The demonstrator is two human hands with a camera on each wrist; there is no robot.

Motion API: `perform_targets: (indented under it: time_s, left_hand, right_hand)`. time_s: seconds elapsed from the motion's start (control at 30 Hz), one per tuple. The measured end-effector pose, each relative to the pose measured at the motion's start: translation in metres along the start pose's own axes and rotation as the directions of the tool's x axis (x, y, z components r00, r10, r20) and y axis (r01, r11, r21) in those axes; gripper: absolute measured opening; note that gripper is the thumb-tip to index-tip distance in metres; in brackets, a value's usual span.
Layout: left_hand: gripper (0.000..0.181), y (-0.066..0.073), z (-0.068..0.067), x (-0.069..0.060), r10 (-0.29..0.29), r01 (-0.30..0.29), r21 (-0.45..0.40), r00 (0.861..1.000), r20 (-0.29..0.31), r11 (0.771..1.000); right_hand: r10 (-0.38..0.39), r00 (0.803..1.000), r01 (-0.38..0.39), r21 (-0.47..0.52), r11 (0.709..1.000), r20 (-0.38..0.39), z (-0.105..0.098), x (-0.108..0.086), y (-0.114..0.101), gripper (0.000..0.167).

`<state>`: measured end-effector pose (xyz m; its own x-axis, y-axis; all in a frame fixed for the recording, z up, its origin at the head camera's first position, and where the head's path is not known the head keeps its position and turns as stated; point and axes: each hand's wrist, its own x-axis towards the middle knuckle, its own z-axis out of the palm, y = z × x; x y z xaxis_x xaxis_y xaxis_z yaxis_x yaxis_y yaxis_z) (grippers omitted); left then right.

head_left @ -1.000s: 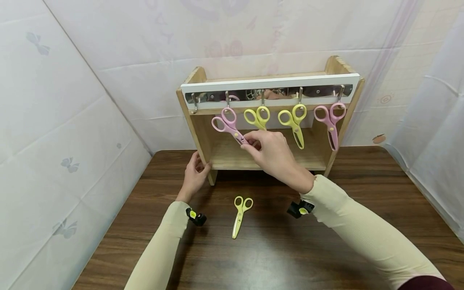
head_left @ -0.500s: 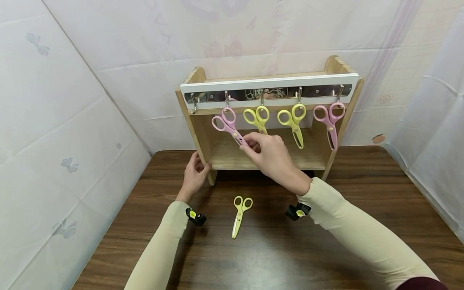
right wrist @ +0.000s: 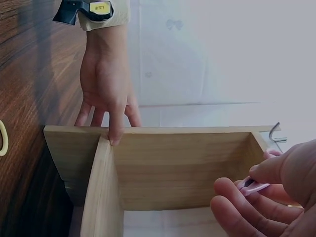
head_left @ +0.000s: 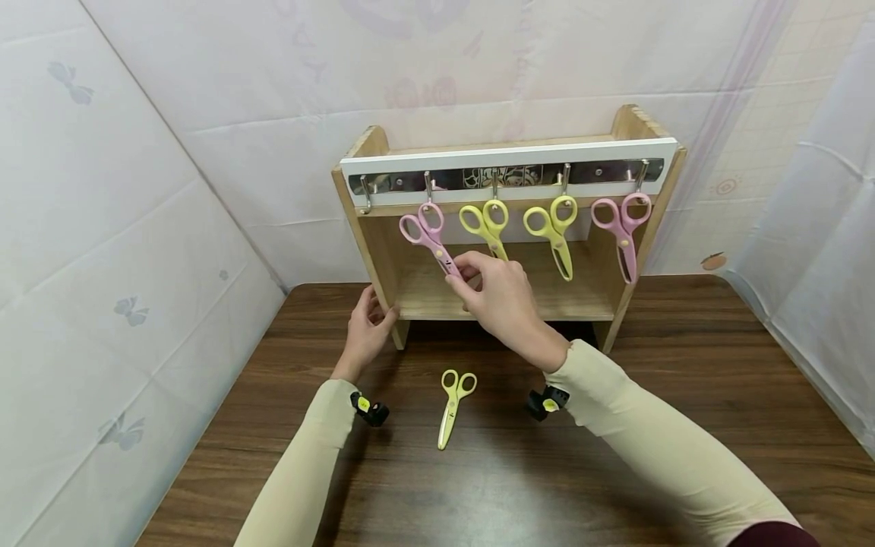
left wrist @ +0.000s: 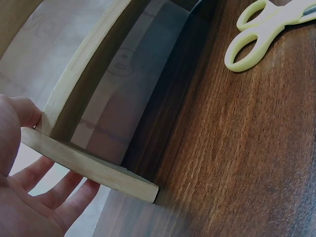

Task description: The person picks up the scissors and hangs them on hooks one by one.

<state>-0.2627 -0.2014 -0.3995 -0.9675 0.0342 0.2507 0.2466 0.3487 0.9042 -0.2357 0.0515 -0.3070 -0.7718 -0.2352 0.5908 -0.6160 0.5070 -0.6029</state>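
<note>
Head view: your right hand [head_left: 499,296] pinches the pink scissors [head_left: 437,248] by the blade end, loop at the second hook [head_left: 428,182] from the shelf [head_left: 424,305]'s left edge; your left hand [head_left: 368,330] grips its lower-left corner. Sideways tug might unhook them or bump the yellow scissors [head_left: 491,232].

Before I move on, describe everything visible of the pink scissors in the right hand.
The pink scissors look plastic, with two finger loops, a yellow pivot and dark marks; the blades appear closed. They slant before the wooden shelf, loops up and left in the head view. The upper loop overlaps the second hook from the left, perhaps hung on it. The right hand pinches the blade end, hiding the tip.
</note>
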Motion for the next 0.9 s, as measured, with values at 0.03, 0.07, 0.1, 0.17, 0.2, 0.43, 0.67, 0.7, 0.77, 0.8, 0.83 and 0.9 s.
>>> perform_targets:
  time_s: [0.03,0.07,0.1,0.17,0.2,0.43,0.67,0.7,0.77,0.8,0.83,0.9]
  left_hand:
    - [0.054,0.0,0.0,0.0,0.0,0.0,0.0,1.0,0.0,1.0]
    - [0.055,-0.006,0.0,0.002,-0.001,0.001,-0.001,1.0,-0.003,1.0]
    - [0.055,-0.011,0.0,0.004,0.002,-0.002,-0.003,1.0,-0.005,1.0]
    - [0.055,-0.023,0.001,0.009,0.004,-0.004,0.0,1.0,-0.012,1.0]
    - [0.055,-0.028,0.001,0.011,0.005,-0.005,0.001,1.0,-0.015,1.0]
    - [0.053,-0.04,0.002,0.015,0.013,-0.012,0.016,1.0,-0.027,1.0]
    - [0.054,-0.038,0.002,0.015,0.001,-0.001,0.01,1.0,-0.027,1.0]
    - [0.054,-0.037,0.002,0.015,0.0,0.0,0.007,1.0,-0.024,1.0]
    - [0.055,-0.032,0.002,0.014,-0.004,0.004,-0.001,1.0,-0.018,1.0]
    - [0.055,-0.027,0.002,0.012,-0.005,0.005,-0.002,1.0,-0.015,1.0]
    - [0.055,-0.024,0.002,0.011,-0.004,0.004,-0.005,1.0,-0.012,1.0]
    - [0.055,-0.022,0.002,0.011,-0.007,0.007,-0.005,1.0,-0.011,1.0]
  right_hand:
    - [0.002,1.0,-0.002,0.002,1.0,-0.001,0.001,0.0,0.001,0.011]
    - [0.005,1.0,-0.005,0.005,1.0,-0.003,0.002,0.0,0.001,0.011]
    - [0.007,1.0,-0.007,0.007,1.0,-0.005,0.003,0.001,0.002,0.011]
    - [0.013,1.0,-0.013,0.01,1.0,-0.008,0.006,0.001,0.004,0.011]
    - [0.016,1.0,-0.016,0.011,1.0,-0.008,0.007,0.002,0.004,0.012]
    - [0.035,0.999,-0.035,0.005,0.999,-0.016,0.014,0.004,0.008,0.014]
    - [0.066,0.998,-0.066,0.005,0.998,-0.007,0.021,0.005,0.012,0.015]
    - [0.066,0.998,-0.066,0.001,0.998,-0.007,0.022,0.005,0.012,0.015]
    - [0.063,0.998,-0.063,-0.002,0.998,-0.006,0.024,0.006,0.013,0.016]
    - [0.061,0.998,-0.061,-0.002,0.998,-0.006,0.024,0.006,0.014,0.016]
    - [0.061,0.998,-0.061,-0.004,0.998,-0.006,0.025,0.006,0.014,0.016]
    - [0.063,0.998,-0.063,-0.008,0.998,-0.004,0.026,0.006,0.015,0.016]
